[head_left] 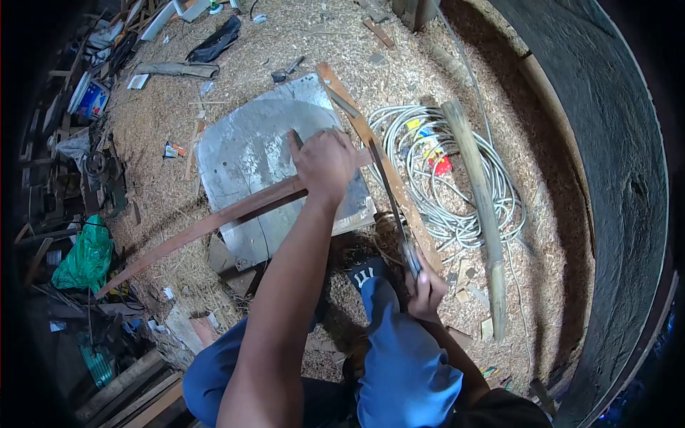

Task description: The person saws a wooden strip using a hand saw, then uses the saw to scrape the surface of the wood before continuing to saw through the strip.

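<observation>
My left hand (326, 164) is closed over a long reddish wooden strip (246, 207), pressing it down on a grey metal-covered board (250, 143). The strip runs out past the board's left edge towards the lower left. In my right hand (426, 289) is the handle of a handsaw (390, 187), its long dark blade seen nearly edge-on. The blade stands across the strip's right end, just right of my left hand. Beside the saw, a longer orange-brown plank (364, 128) lies along the board's right edge.
Coiled grey cable (510, 189) lies on the shavings at right, a round wooden pole (474, 178) across it. A dark curved wall (606, 128) stands far right. Scrap wood and a green plastic bag (85, 253) clutter the left. My blue-trousered knee (403, 357) is close below the saw.
</observation>
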Demonstrator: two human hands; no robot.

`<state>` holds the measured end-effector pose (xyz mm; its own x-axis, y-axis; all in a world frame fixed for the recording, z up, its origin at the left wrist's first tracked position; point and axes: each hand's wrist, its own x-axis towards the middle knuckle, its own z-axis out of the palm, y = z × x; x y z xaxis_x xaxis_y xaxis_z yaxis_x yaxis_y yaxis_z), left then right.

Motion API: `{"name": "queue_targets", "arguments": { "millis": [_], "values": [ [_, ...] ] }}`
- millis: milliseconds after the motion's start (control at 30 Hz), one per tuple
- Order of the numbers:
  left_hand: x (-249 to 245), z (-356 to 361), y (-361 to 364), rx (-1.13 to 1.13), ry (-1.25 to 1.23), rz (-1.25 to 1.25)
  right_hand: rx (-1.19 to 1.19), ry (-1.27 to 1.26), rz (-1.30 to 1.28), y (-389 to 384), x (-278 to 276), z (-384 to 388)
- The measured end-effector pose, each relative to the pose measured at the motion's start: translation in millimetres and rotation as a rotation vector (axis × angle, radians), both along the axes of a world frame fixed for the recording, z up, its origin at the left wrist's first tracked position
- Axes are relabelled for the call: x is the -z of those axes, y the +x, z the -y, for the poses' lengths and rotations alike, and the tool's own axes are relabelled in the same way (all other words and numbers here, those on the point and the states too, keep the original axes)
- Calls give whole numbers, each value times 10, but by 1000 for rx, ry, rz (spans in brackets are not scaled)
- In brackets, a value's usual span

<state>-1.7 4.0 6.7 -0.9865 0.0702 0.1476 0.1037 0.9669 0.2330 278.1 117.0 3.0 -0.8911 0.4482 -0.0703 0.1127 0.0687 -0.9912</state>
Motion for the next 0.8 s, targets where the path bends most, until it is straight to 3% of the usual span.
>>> {"name": "queue_targets", "arguments": {
  "millis": [100, 233, 433, 633, 800],
  "values": [
    [37, 19, 46, 10, 9, 72, -35, -32, 37, 65, -22, -69],
    [33, -9, 37, 9, 2, 38, 1, -8, -9, -418, 261, -18],
    [31, -8, 9, 8, 40, -12, 17, 27, 11, 65, 149, 24],
    [109, -7, 20, 10, 54, -69, 10, -12, -22, -320, 253, -20],
    [36, -11, 4, -6, 15, -20, 20, -12, -4, 75, 138, -3]
  ]
}}
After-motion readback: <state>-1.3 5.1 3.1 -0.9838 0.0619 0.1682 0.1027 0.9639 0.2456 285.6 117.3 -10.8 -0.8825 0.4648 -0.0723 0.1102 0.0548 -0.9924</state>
